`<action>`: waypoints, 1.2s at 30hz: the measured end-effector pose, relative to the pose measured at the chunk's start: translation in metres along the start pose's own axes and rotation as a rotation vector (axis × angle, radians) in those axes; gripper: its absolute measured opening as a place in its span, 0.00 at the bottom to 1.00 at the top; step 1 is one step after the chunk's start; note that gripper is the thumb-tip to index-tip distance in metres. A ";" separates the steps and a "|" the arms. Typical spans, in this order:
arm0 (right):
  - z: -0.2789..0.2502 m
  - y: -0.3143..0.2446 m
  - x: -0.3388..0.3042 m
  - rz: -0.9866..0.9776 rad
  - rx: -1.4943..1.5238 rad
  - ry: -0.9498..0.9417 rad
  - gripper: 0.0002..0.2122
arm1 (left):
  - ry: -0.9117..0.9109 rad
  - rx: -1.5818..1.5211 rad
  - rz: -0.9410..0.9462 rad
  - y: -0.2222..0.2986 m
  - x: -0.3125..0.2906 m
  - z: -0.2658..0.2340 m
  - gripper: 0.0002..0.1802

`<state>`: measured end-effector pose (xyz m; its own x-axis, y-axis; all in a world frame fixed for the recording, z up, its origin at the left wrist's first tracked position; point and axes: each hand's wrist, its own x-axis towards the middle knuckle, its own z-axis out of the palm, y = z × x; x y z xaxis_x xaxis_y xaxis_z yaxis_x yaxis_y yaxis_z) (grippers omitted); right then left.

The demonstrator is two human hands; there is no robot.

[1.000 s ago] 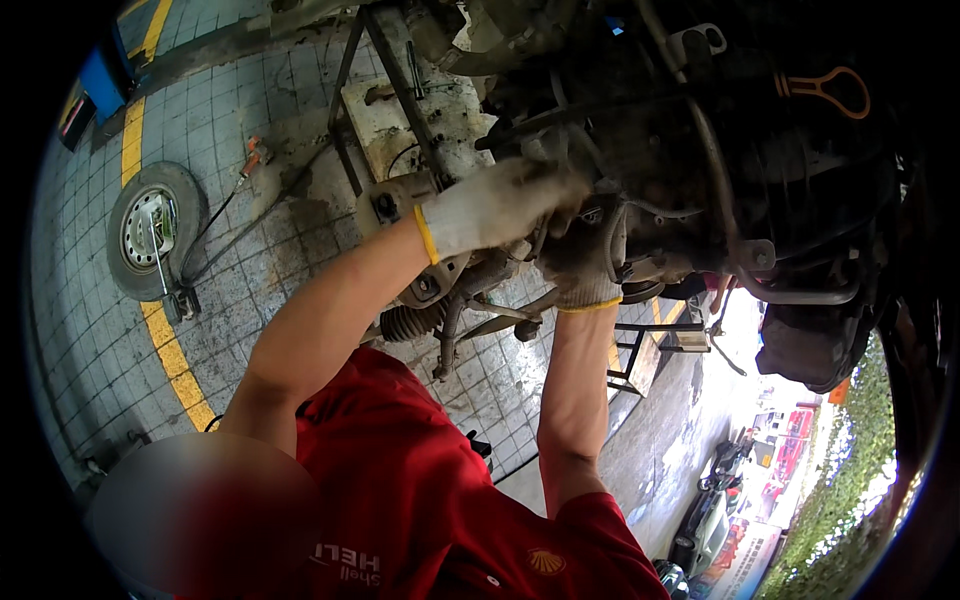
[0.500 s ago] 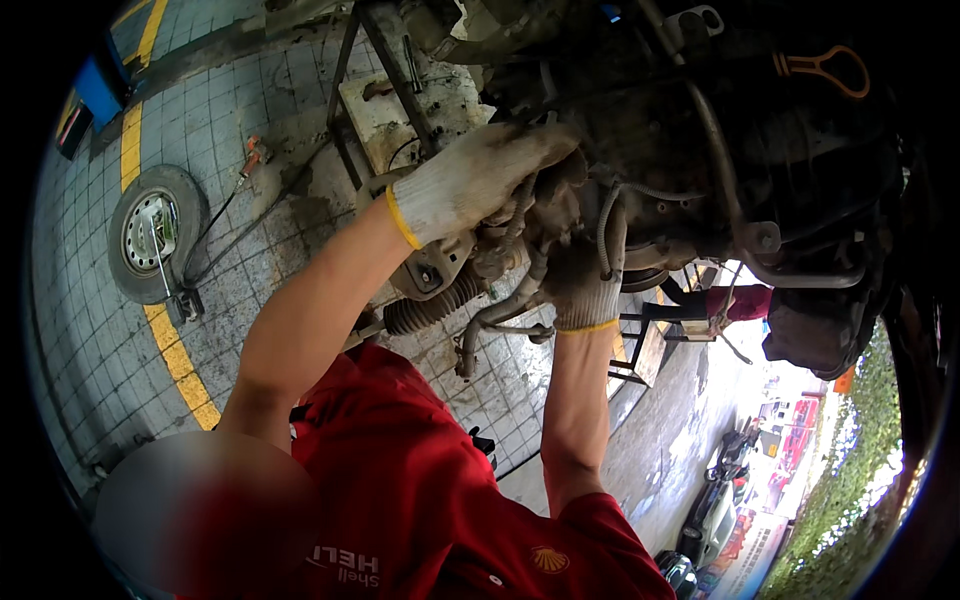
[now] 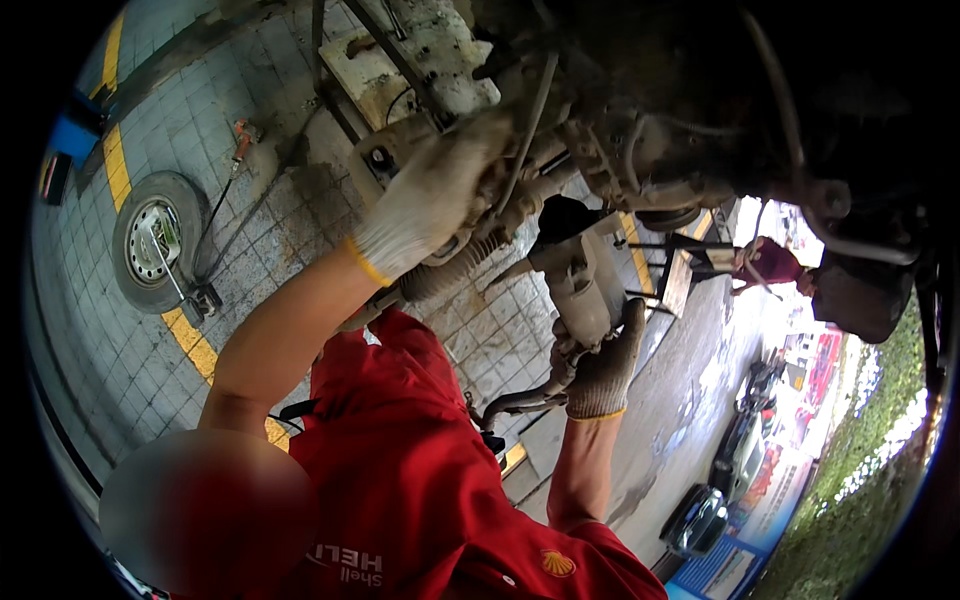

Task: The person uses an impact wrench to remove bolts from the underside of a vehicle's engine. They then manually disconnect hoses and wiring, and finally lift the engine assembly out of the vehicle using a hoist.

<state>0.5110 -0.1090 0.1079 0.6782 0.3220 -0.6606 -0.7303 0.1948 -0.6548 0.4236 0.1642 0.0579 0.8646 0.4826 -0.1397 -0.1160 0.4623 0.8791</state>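
Both of my hands wear off-white knit gloves with yellow cuffs, soiled at the fingers. My right hand point(image 3: 608, 368) is wrapped round the lower end of a grey metal housing point(image 3: 582, 285), which hangs tilted with a dark upper end. A bent pipe point(image 3: 525, 400) sticks out to the left from beside this hand. Up against the underside of a dark vehicle point(image 3: 690, 110), my left hand point(image 3: 432, 205) is closed; its fingertips and whatever they grip are hidden. Just below it runs a ribbed rubber boot point(image 3: 455, 272).
On the tiled floor at left lies a wheel point(image 3: 128, 250) with a metal tool across it, near an orange-handled tool point(image 3: 242, 140) on a hose. A metal frame point(image 3: 398, 55) stands beyond my left hand. Farther right are a person in dark red point(image 3: 768, 262) and parked cars point(image 3: 694, 520).
My right hand has come down and away from the underside, bringing the grey housing and bent pipe with it. My left hand has shifted slightly left.
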 end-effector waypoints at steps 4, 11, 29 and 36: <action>-0.036 0.019 -0.025 -0.069 -0.017 0.145 0.39 | 0.156 0.105 0.079 -0.045 -0.049 -0.006 0.26; -0.098 0.069 -0.083 0.002 -0.148 0.086 0.37 | -0.030 1.101 0.448 -0.047 -0.140 0.055 0.37; -0.120 0.244 -0.167 0.249 -0.306 0.034 0.43 | 0.324 0.230 -0.168 -0.077 -0.328 -0.097 0.20; -0.032 0.291 -0.198 0.268 -0.200 0.212 0.39 | 0.423 -0.358 -0.204 -0.111 -0.384 -0.169 0.22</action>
<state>0.1665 -0.1458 0.0362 0.4829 0.1344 -0.8653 -0.8675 -0.0613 -0.4936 0.0217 0.0535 -0.0626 0.6253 0.5781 -0.5243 -0.1889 0.7639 0.6170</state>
